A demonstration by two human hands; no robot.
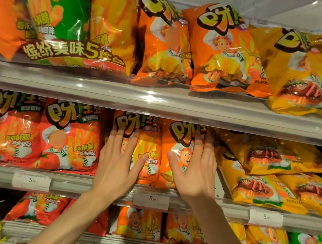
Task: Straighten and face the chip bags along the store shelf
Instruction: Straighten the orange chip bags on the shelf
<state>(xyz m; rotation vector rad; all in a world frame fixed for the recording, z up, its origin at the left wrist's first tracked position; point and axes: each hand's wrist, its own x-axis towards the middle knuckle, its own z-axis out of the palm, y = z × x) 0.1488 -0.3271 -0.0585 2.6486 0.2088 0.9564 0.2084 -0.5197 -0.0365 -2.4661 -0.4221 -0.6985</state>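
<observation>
Two glossy orange chip bags (148, 152) stand upright, side by side, on the middle shelf (91, 186); your left hand (119, 164) and right hand (194, 170) press flat against them, fingers straight. Red bags (39, 133) crowd left, toppled yellow bags (267, 175) right.

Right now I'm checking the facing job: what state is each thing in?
Left hand: open, flat on left orange bag.
Right hand: open, flat on right orange bag.
Both orange bags: upright, facing out.
Red bags: upright, facing out.
Yellow bags: slumped, tilted.
</observation>
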